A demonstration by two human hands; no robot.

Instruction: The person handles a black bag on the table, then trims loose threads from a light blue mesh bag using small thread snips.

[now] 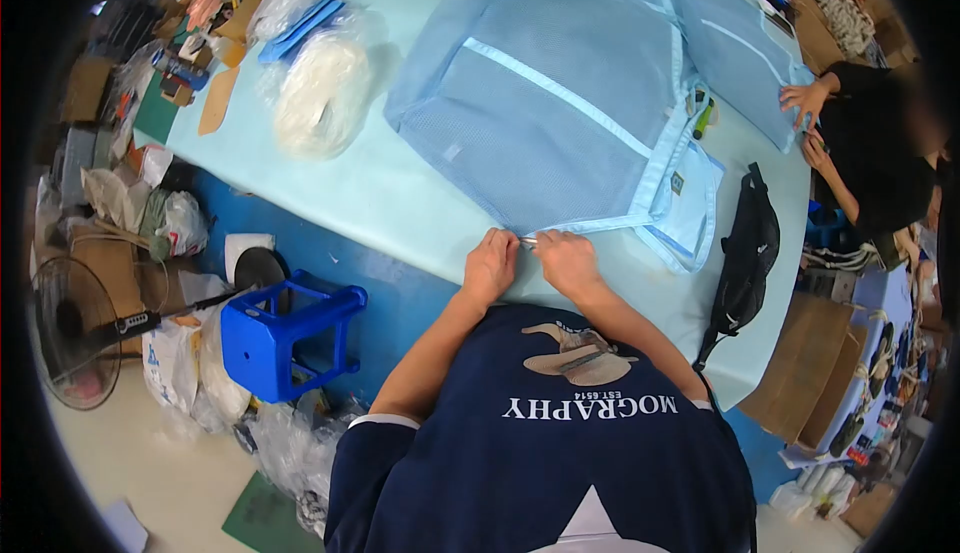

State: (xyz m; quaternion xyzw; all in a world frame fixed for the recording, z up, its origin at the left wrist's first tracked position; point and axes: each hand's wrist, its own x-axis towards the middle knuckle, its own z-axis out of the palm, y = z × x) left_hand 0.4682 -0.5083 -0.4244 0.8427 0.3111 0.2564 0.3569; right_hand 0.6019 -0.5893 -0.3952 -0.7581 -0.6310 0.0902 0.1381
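Note:
A large light-blue mesh piece point(560, 83) with pale blue trim spreads over the table, its near corner reaching my hands. My left hand point(490, 265) is closed in a pinch at that corner. Beside it my right hand point(568, 265) pinches the trimmed edge, a few fingers' width away. A small whitish or silvery bit shows between the fingertips; I cannot make out what it is. Lying to the right of my right hand is a lighter blue folded piece with a small label point(682, 193). A green-handled tool point(704, 118) rests on the mesh near it.
The pale table point(420, 223) carries a clear bag of white material point(322, 98) and a black waist bag point(745, 253). At the right edge another person's hands point(808, 113) hold a second mesh piece point(735, 48). A blue stool point(290, 338) and fan point(75, 328) stand left.

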